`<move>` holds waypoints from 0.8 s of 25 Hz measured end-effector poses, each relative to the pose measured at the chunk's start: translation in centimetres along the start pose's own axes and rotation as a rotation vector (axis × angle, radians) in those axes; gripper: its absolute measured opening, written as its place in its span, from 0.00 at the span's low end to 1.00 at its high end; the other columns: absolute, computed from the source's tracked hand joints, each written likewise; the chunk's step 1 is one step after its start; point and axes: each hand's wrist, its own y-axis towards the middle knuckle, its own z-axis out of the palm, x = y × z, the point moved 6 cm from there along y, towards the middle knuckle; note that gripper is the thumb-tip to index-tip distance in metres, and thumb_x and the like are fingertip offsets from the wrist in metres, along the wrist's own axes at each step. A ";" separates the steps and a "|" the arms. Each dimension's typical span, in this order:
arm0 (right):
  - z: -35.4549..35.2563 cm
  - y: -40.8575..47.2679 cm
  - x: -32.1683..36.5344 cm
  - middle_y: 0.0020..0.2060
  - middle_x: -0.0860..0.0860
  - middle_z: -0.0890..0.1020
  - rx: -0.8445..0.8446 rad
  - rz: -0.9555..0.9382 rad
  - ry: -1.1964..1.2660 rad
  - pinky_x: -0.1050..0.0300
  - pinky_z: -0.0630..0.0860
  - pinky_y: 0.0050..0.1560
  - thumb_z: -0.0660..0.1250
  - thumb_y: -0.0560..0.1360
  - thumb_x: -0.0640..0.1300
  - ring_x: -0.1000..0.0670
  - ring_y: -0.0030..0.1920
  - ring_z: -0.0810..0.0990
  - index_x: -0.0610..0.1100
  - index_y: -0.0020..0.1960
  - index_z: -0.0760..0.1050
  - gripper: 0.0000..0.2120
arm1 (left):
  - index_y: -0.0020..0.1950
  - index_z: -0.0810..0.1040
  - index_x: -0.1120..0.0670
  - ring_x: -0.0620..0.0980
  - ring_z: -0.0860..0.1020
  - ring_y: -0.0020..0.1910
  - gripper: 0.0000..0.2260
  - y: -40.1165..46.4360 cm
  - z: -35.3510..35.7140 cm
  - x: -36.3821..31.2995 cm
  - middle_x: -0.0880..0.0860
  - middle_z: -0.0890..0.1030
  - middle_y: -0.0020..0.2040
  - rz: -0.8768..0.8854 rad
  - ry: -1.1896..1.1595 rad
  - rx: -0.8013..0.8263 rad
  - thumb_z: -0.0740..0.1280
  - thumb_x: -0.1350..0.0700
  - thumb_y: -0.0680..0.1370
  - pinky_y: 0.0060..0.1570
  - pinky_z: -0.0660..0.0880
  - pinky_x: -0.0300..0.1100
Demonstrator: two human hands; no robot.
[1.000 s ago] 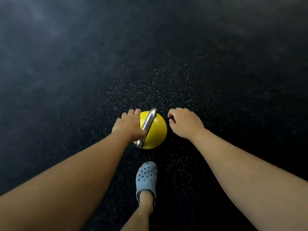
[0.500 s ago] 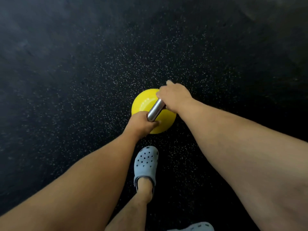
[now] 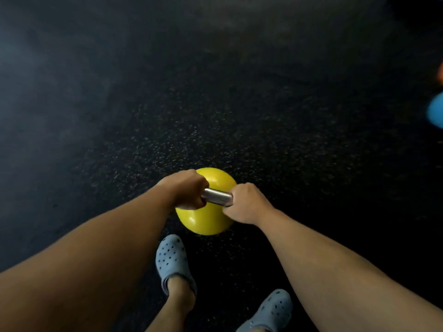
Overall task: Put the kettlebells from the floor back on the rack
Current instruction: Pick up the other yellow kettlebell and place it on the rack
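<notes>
- Head view: your left hand (image 3: 185,190) is wrapped tight around the left end of the steel handle (image 3: 217,197) of the yellow kettlebell (image 3: 206,219), a little below the middle of the frame.
- Your right hand (image 3: 247,204) is clamped on the right end of the same handle; bare metal shows between the two fists.
- You cannot tell if the kettlebell touches the black speckled floor (image 3: 167,130) or hangs just above it.
- Two grey clogs (image 3: 171,259) stand at the lower centre, near the kettlebell.
- A blurred blue object (image 3: 435,111) sits at the right edge.
</notes>
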 end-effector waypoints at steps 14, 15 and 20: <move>-17.9 -38.3 -33.0 0.36 0.41 0.84 -0.791 0.560 0.175 0.56 0.66 0.36 0.72 0.65 0.49 0.36 0.41 0.82 0.42 0.35 0.78 0.10 | 0.47 0.79 0.48 0.52 0.76 0.36 0.08 2.1 -13.3 -55.1 0.50 0.80 0.39 0.789 0.493 -0.136 0.65 0.47 0.72 0.33 0.68 0.43; -18.2 -40.7 -34.6 0.34 0.41 0.83 -0.831 0.589 0.165 0.56 0.65 0.34 0.72 0.64 0.49 0.35 0.40 0.82 0.42 0.34 0.77 0.10 | 0.47 0.79 0.49 0.52 0.75 0.36 0.08 1.7 -13.2 -58.1 0.49 0.79 0.38 0.832 0.514 -0.141 0.65 0.47 0.73 0.33 0.66 0.42; -17.8 -54.0 -42.5 0.27 0.42 0.81 -1.019 0.811 0.153 0.57 0.67 0.31 0.72 0.59 0.46 0.35 0.32 0.81 0.42 0.30 0.75 0.09 | 0.42 0.77 0.51 0.56 0.79 0.40 0.09 -0.9 -11.0 -73.5 0.51 0.78 0.36 1.096 0.541 -0.186 0.64 0.46 0.73 0.35 0.67 0.42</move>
